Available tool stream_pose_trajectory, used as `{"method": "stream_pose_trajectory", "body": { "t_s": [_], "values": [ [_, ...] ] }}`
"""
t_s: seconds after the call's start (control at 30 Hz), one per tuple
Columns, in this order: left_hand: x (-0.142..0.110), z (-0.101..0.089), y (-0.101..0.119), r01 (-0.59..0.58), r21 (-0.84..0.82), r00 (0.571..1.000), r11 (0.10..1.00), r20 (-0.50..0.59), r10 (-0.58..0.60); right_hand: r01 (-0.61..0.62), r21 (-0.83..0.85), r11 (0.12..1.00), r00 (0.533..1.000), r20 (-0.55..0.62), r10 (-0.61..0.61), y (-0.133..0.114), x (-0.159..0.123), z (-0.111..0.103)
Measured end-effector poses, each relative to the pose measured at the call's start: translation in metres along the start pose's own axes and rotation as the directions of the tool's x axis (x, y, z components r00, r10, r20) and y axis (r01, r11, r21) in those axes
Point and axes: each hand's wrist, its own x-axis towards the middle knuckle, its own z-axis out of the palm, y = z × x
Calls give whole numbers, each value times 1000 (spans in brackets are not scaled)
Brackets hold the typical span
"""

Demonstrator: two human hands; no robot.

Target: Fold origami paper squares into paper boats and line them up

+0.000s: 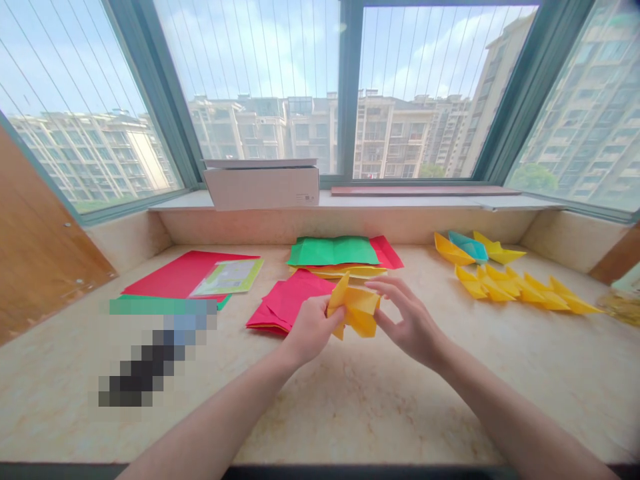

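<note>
"What's happening on the table (380,413)?"

"Beside the red paper (293,300), the left hand (313,330) is pinching a folded yellow paper (356,307) in midair, and the right hand (410,320) is touching its other edge."

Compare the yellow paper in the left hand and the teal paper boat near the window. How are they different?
The folded yellow paper is held up in the left hand, while the teal paper boat lies on the stone ledge, away from the hand. The paper is yellow and the boat is teal. The paper has an uneven, bunched shape, but the boat has a neat, pointed shape. Both are folded paper.
</note>
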Motion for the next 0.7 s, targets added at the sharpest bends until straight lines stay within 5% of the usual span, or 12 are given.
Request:
{"method": "stream_pose_trajectory", "body": {
  "t_s": [0.17,0.5,0.7],
  "values": [
    [-4,2,3,-86,102,994,991,71,79,-25,4,1000,997,75,25,10,-1,3],
    [-9,3,6,-31,134,963,991,269,-7,-115,4,993,992,49,114,2,0,3],
    [-9,7,4,-57,168,976,984,216,20,-191,51,980,980,60,188,-1,-1,8]
  ]
}}
